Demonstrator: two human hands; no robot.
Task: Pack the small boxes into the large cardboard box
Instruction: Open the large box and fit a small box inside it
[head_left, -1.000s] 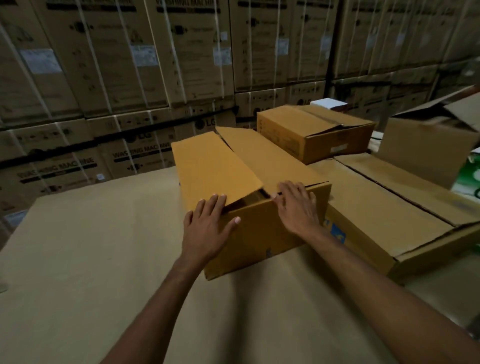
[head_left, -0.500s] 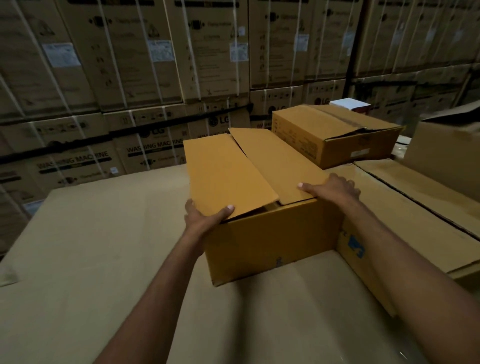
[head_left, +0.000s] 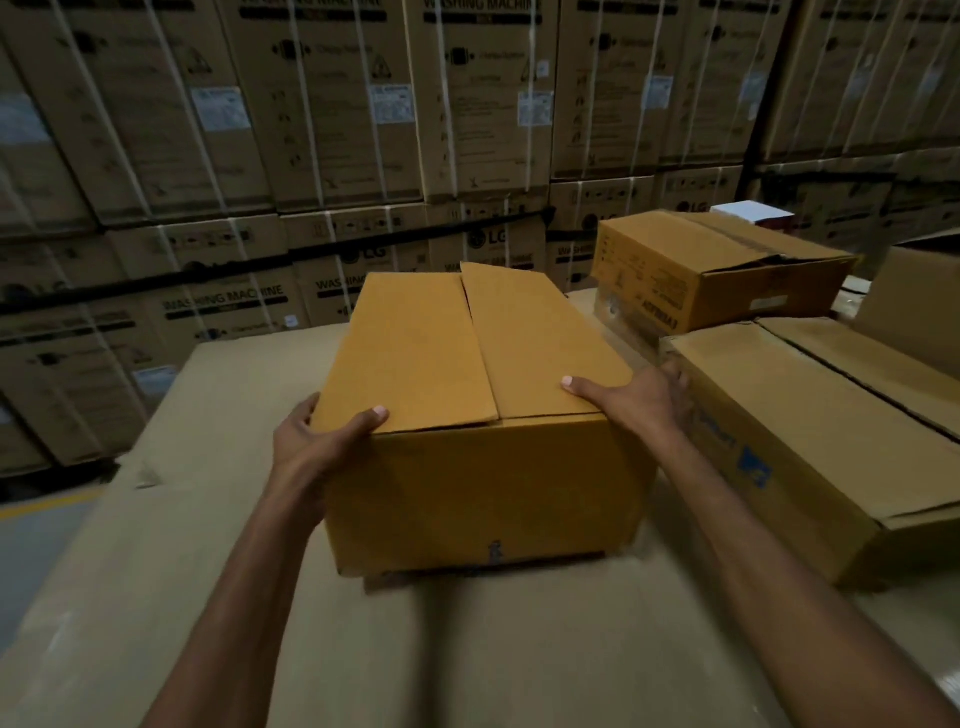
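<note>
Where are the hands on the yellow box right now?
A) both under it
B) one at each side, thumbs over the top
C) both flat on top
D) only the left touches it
B: the left hand and right hand grip opposite sides of the yellow box, thumbs on its flaps.

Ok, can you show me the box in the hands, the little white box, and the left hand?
yellow box (head_left: 415, 358), head view, on its left top flap.
small white box (head_left: 750, 212), head view, on its white top.
left hand (head_left: 314, 451), head view, on the back of the hand.
</note>
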